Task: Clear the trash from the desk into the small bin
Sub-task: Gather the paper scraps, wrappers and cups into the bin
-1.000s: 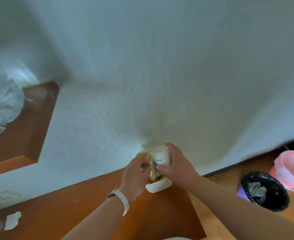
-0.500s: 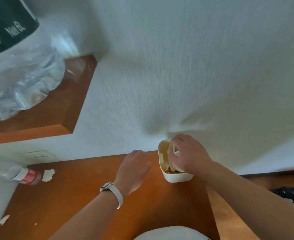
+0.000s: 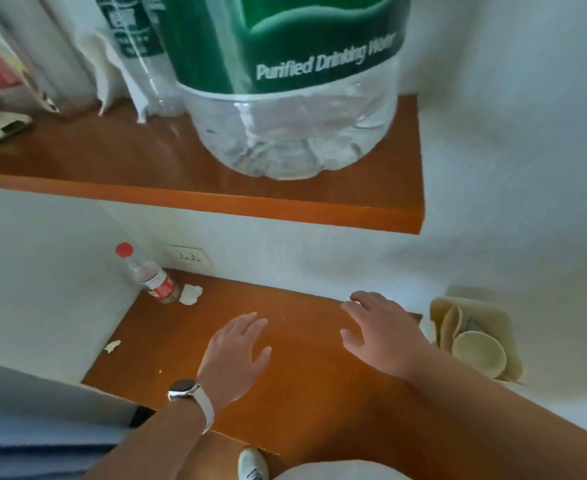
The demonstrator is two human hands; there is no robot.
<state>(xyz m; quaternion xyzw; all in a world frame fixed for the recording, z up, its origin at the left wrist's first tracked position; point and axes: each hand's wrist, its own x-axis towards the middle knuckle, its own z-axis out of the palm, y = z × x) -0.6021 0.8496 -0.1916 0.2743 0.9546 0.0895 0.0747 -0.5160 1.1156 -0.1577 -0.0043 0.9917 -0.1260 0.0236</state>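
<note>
step: both hands are hovering empty over the desk (image 3: 305, 403), between pickups; judging the reach is heading for the scraps at the back-left corner
left hand (image 3: 234, 355): fingers spread apart, holding nothing, palm down above the wood; white watch (image 3: 189, 393) on the wrist
right hand (image 3: 382, 332): fingers apart, holding nothing, just beside the bin
small bin (image 3: 503, 334): sitting at the desk's right end against the wall, cream-coloured, already holding a paper cup (image 3: 479, 353) and folded paper pieces
trash remaining: torn paper scrap (image 3: 190, 294) lying beside the small bottle (image 3: 146, 273), touching or nearly so, cannot tell; a smaller scrap (image 3: 112, 346) near the left edge; tiny crumbs scattered on the wood
next move: judging it is calling for a pinch grip on the thin flat scraps, reaching forward-left; whether the red-capped bottle is counting as trash is unclear
risk: scraps are looking light, may be sliding instead of lifting
writing: big water jug (image 3: 285, 81) on the shelf (image 3: 215, 199) is reading "Purified Drinking Water" on a green label; small bottle's red label too blurred to read
other: wall socket (image 3: 188, 256) behind the bottle
</note>
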